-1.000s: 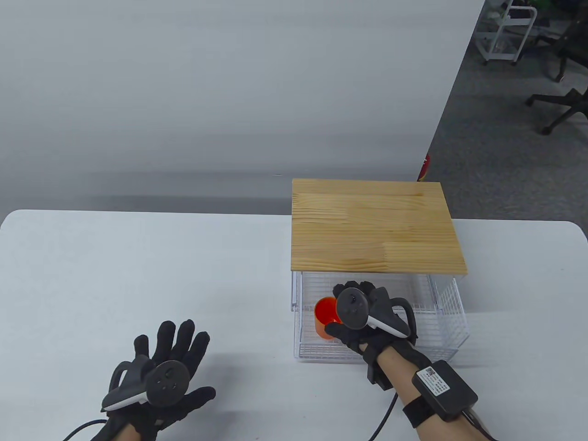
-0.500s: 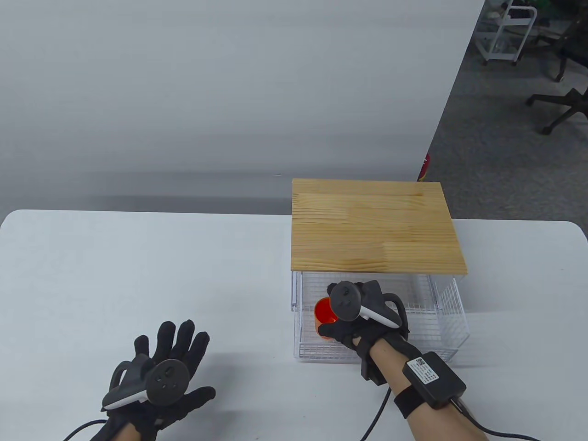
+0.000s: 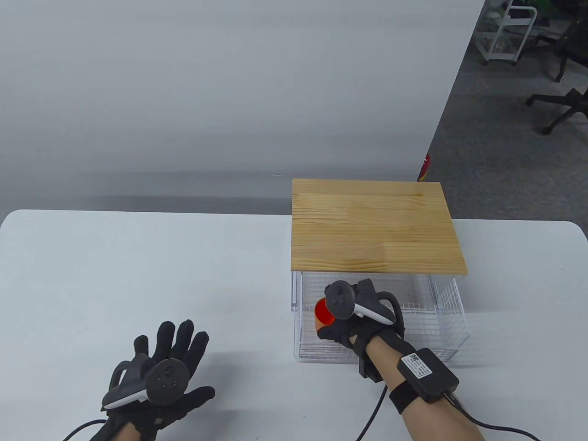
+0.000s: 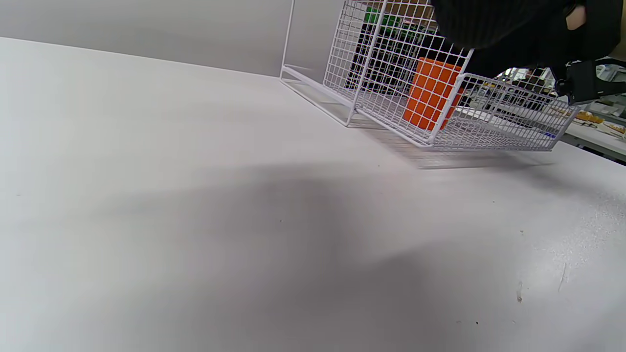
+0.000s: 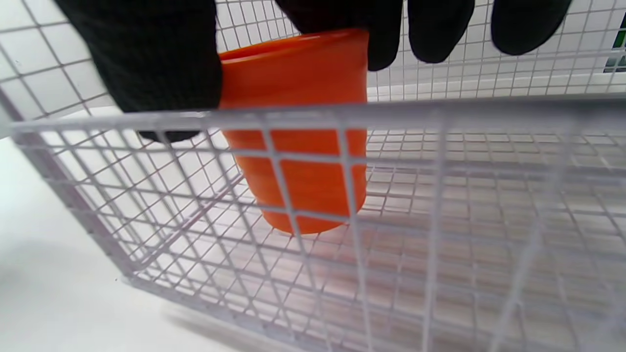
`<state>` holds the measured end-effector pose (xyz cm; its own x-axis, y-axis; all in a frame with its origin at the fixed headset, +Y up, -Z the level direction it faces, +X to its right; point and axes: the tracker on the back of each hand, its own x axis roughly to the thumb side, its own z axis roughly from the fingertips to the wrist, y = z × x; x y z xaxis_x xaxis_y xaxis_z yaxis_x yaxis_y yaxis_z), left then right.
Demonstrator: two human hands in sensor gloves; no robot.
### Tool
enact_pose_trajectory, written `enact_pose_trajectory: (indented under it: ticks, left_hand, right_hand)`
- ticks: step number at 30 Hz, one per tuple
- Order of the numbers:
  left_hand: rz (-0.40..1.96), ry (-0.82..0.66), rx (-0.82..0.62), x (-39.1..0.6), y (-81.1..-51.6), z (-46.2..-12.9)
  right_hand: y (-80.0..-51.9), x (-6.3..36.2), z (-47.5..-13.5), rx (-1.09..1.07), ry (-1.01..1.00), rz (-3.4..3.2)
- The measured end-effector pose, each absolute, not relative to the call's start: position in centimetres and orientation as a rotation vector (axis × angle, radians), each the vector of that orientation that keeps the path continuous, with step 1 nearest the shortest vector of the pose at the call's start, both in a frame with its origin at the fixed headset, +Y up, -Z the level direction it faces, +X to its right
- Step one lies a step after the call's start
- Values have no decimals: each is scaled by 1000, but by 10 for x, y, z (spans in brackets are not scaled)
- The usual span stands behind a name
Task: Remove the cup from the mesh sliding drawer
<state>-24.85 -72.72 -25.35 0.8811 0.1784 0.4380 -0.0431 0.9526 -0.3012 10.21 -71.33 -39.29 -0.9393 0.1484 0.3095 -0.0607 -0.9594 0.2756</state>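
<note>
An orange cup [image 3: 323,313] stands in the front left of the pulled-out white mesh drawer [image 3: 381,354]. My right hand [image 3: 331,321] reaches into the drawer and grips the cup, thumb on one side and fingers [image 5: 337,14] on the other, near its rim. In the right wrist view the cup [image 5: 298,181] hangs upright behind the drawer's front wall [image 5: 440,117], its base close to the mesh floor. The left wrist view shows the cup [image 4: 430,93] inside the drawer [image 4: 489,139]. My left hand [image 3: 172,356] lies open on the table, fingers spread, holding nothing.
The drawer slides out of a mesh frame topped by a wooden board [image 3: 374,225] at the table's right. The white table [image 3: 161,275] stretches to the left of the frame. A chair and a cart stand on the floor at the far right.
My right hand has shifted a little left and closed around the cup, covering more of it. The left hand has not moved.
</note>
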Motion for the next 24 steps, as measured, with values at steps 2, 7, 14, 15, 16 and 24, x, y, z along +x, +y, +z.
enact_pose_trajectory:
  ticks: [2,7,14,15,16,24]
  left_hand:
    - [119,-479,-289,-249,-727,-254]
    - [118,-479,-291,-249,-727,-254]
    - [118,-479,-290,-249,-727,-254]
    - [118,-479,-290,-249,-727,-254]
    - [117,-479,-290,-249,-727,-254]
    - [118,-482,-286,-248,-727,-253]
  right_hand:
    - [-713,102,-393,511,376,2964]
    - [-714,102,-390,576,281,2953]
    - [-700,107,-375,647,70,2915]
    - [-698,108,-373,654,50,2914]
    - [-695,109,-370,658,29,2913]
    - [-670,123,-339,689,-165,2819]
